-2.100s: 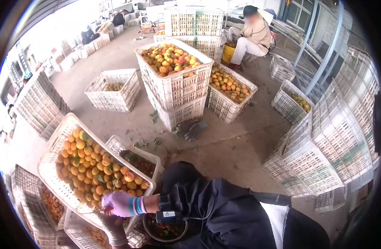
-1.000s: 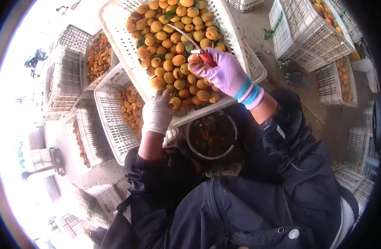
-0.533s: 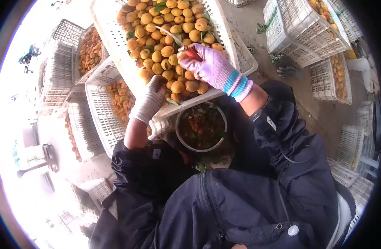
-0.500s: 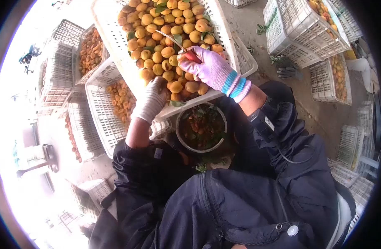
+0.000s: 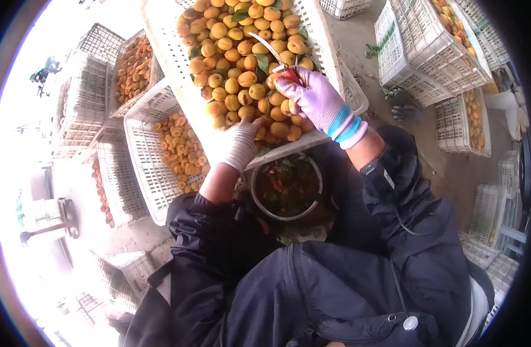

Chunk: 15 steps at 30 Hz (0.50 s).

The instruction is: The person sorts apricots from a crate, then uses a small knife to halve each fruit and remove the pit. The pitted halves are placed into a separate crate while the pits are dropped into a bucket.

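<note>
A white crate (image 5: 333, 58) full of whole apricots (image 5: 230, 55) with a few green leaves lies in front of me. My right hand (image 5: 311, 95), in a lilac glove with a blue band, is closed around a red-handled tool (image 5: 285, 74). The tool's thin curved metal part (image 5: 266, 45) points up and left over the fruit. My left hand (image 5: 241, 141), in a pale striped glove, rests at the crate's near edge with its fingertips on the apricots. Whether it grips one is hard to make out.
Left of the big crate is a white crate (image 5: 139, 162) of halved apricots (image 5: 178, 144). A round bucket (image 5: 320, 179) with leaves and scraps stands between my legs. Stacked crates (image 5: 401, 52) and a dark glove (image 5: 405, 107) are at the right.
My left hand has moved right along the near edge of the apricots, its fingers now reaching over the fruit. My right hand still holds the red-handled tool. The whole view has shifted slightly.
</note>
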Motion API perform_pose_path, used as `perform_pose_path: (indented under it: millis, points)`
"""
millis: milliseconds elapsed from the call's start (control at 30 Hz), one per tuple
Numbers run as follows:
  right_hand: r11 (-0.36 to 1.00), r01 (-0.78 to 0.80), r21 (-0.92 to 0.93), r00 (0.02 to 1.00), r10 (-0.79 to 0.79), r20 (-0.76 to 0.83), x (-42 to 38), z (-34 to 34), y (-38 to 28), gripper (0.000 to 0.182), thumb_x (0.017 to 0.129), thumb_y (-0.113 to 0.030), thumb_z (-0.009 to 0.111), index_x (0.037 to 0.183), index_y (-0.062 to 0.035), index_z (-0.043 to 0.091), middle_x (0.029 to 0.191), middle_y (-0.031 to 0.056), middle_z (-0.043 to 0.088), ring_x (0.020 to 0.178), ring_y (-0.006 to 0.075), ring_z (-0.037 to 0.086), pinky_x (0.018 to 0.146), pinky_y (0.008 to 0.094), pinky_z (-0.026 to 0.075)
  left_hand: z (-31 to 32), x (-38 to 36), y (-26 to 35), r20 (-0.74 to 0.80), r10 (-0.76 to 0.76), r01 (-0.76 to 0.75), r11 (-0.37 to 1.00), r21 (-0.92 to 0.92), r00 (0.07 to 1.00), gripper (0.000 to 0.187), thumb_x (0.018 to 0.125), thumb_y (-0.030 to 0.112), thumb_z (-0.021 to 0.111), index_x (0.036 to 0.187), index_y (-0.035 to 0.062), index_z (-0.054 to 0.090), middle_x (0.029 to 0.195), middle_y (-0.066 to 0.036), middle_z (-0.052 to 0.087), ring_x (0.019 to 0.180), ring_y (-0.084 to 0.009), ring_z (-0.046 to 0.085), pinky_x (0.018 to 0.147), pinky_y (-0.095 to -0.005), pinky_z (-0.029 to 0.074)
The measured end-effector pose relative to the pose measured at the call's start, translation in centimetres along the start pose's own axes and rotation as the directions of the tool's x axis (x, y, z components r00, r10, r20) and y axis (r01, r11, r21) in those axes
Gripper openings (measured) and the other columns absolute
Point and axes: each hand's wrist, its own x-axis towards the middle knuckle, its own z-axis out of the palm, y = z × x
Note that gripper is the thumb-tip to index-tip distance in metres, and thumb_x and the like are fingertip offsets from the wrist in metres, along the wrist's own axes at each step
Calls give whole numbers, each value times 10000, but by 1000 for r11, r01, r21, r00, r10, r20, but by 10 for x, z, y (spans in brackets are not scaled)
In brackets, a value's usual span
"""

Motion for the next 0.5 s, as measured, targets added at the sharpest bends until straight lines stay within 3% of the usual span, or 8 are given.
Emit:
perform_pose_path:
  millis: [67,167,200,267,300,333,433,500]
  points:
    - [999,-7,45,1000,6,20,-2,1,-4,292,945,-345,619,1010,-61,614,742,-62,552,580,9,478,490,181,427,-12,0,5,55,-47,41,993,109,997,546,720,205,787,1218,106,586,1143,-146,599,1056,-302,589,860,-373,515]
    - [995,21,102,1000,-18,-25,-3,2,-3,277,959,-330,600,1026,-62,600,791,-57,565,562,9,472,490,170,415,-18,-5,-3,-240,-70,5,965,-262,968,518,741,171,766,1209,111,551,1098,-133,580,942,-302,635,819,-394,537]
    - [986,-26,166,1000,28,-7,-6,1,-4,264,966,-316,593,1022,-59,587,818,-50,575,613,5,475,531,166,410,-25,-6,-3,-247,-68,3,966,-258,967,518,741,171,766,1209,111,551,1098,-133,580,942,-302,635,819,-394,537]
    - [986,55,156,998,-50,-36,-4,5,8,262,969,-312,591,1013,-54,574,838,-44,580,686,20,482,603,182,419,-38,-7,-4,-153,-211,-31,491,-871,965,545,775,199,777,1209,44,486,1064,-114,569,917,-221,617,752,-336,546]
    - [989,67,134,997,-61,-48,-8,10,5,245,978,-289,580,1007,-46,571,837,-36,579,745,39,484,663,201,425,-51,-10,2,-108,-215,-27,349,-937,971,579,801,204,778,1217,0,431,1061,-110,553,918,-159,586,721,-277,535]
    - [989,109,98,994,-108,-10,-10,12,6,232,988,-265,564,1007,-34,564,843,-24,580,755,51,500,679,216,441,-57,-11,5,-116,-251,-19,359,-933,961,519,826,208,770,1204,11,474,932,-60,611,668,-83,558,525,-193,436]
    - [996,82,21,993,-84,85,-18,23,-2,252,994,-262,553,1022,-13,581,833,-16,584,769,56,523,699,222,461,-69,-17,17,-66,-254,-9,220,-976,965,567,823,225,776,1264,36,474,988,-46,607,694,-76,550,545,-199,435]
    - [975,203,-87,978,-197,75,-16,29,7,311,980,-295,567,1009,14,586,826,76,647,769,135,619,690,280,496,-72,-12,25,-268,-172,-251,113,-961,948,622,819,232,779,1331,73,464,1072,-41,590,769,-75,557,584,-192,434]
